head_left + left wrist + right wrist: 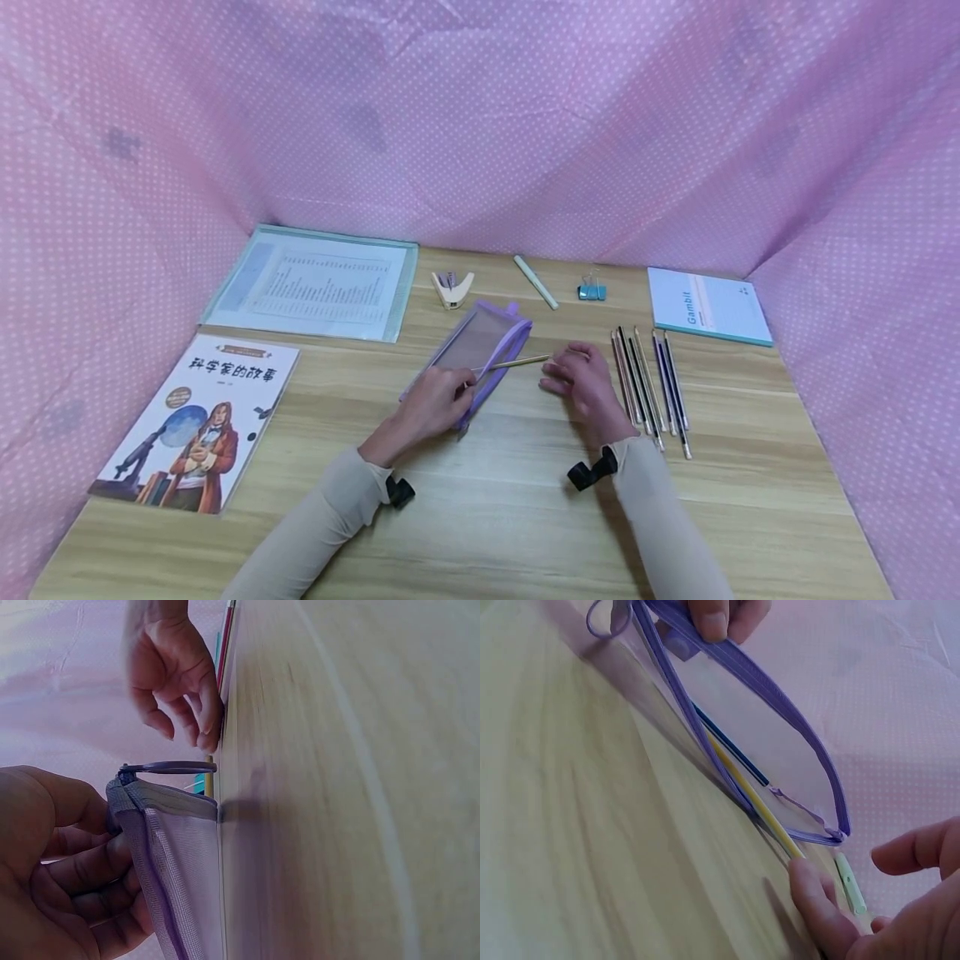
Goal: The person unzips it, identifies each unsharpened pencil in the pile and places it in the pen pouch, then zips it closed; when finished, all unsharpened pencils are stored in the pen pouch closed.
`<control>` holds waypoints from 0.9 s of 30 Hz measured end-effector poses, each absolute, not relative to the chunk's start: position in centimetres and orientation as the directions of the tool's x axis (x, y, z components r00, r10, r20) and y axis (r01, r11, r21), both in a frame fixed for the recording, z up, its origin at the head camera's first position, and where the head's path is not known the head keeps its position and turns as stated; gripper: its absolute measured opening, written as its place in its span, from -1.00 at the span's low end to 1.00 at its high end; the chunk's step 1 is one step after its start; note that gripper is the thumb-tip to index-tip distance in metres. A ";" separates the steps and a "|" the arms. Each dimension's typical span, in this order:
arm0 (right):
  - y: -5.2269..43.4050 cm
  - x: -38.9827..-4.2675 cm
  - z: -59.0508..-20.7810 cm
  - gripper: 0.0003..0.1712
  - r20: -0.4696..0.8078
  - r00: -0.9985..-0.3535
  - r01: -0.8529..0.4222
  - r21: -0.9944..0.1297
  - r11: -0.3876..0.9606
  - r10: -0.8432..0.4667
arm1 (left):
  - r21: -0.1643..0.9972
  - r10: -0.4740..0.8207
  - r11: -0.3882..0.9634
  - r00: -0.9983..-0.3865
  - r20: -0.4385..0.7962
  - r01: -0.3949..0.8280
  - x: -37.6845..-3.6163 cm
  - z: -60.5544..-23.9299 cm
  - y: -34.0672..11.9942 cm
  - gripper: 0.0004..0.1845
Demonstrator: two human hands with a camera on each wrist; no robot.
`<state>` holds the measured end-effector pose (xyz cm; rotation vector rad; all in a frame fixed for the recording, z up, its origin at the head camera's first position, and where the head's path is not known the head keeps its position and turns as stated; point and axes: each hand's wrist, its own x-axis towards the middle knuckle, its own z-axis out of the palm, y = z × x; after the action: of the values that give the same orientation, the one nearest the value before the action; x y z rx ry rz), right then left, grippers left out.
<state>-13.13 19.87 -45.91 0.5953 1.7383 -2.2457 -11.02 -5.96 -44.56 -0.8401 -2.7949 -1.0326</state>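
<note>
A purple mesh zipper pencil case (480,332) lies slanted at the table's middle, its mouth spread wide toward the right. My left hand (435,404) pinches the near upper edge of that mouth, holding it raised. A yellow pencil (761,806) passes through the mouth, partly inside the case. At its outer end a finger of my right hand (581,379) touches it, while the thumb stands apart. Inside the case a dark blue pencil (731,745) shows too. Several pencils (637,375) lie side by side just right of my right hand.
Behind the case are a stapler (452,290), a pale green pen-like stick (536,282) and a blue binder clip (592,292). A notebook (708,304) lies back right. On the left are a document folder (307,283) and a book (198,425). Pink dotted cloth (480,125) surrounds the table.
</note>
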 end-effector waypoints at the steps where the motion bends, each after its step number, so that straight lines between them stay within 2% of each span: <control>1: 19.9 -13.2 -45.9 -0.33 -0.456 -0.889 0.431 -0.866 -0.255 0.047 | 0.589 0.476 0.630 -0.851 0.222 0.506 -11.0 -44.6 -6.0 -0.90; 8: 19.9 -13.9 -45.7 -0.28 -0.451 -0.892 0.440 -0.874 -0.207 0.006 | 0.590 0.480 0.631 -0.851 0.213 0.504 -11.1 -44.6 -6.0 -0.89; 20: 20.5 -14.5 -45.4 -0.29 -0.464 -0.886 0.453 -0.865 -0.215 0.000 | 0.573 0.491 0.631 -0.841 0.226 0.522 -11.2 -44.5 -6.0 -0.91; 27: 21.3 -14.8 -45.4 -0.27 -0.426 -0.905 0.420 -0.886 -0.195 -0.016 | 0.572 0.491 0.633 -0.842 0.223 0.521 -11.3 -44.7 -6.0 -0.91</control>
<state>-14.77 21.33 -45.40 0.4712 1.7799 -2.1773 -11.27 -5.96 -44.67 -0.8670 -2.7977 -1.0029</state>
